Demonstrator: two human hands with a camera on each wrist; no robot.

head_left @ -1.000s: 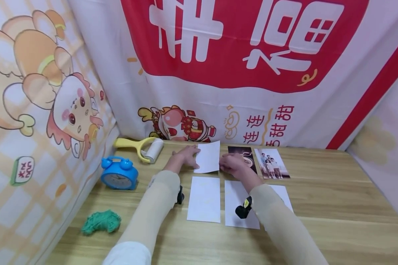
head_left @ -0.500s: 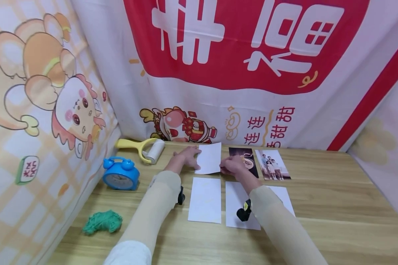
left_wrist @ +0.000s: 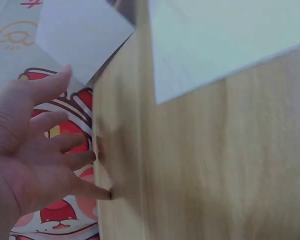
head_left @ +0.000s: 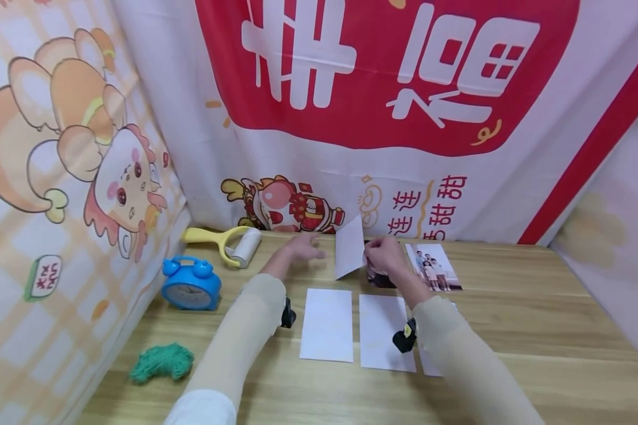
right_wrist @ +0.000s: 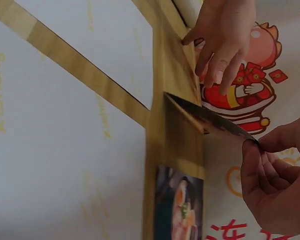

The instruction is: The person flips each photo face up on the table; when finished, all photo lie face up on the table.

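Right hand [head_left: 385,257] pinches a white-backed card [head_left: 349,251] at its right side, near the far edge of the tabletop [head_left: 531,336]. The card is tilted up, white side toward the wearer; the right wrist view catches a dark printed face on the other side. Left hand [head_left: 301,249] is relaxed, fingers spread, holding nothing, just left of the card and apart from it.

Beside the right hand, partly hidden, lies a dark photo of food [head_left: 380,280]; next to it, farther right along the far edge, is a family photo [head_left: 434,267]. Nearer the wearer, three white cards [head_left: 326,324] lie in a row, the rightmost mostly covered by the right forearm. Pale yellow print on one reads "Xisheng" in the right wrist view.

At the far left corner is a yellow-handled lint roller [head_left: 224,241]. Along the left edge stand a blue alarm clock [head_left: 191,286], its numerals too small to read, and, nearer the wearer, a bundle of green yarn [head_left: 162,361].

Behind the far edge hangs a cloth backdrop [head_left: 298,147] with large white characters on red, 幸福, turned sideways. Smaller red characters below include 连连 and 甜甜.
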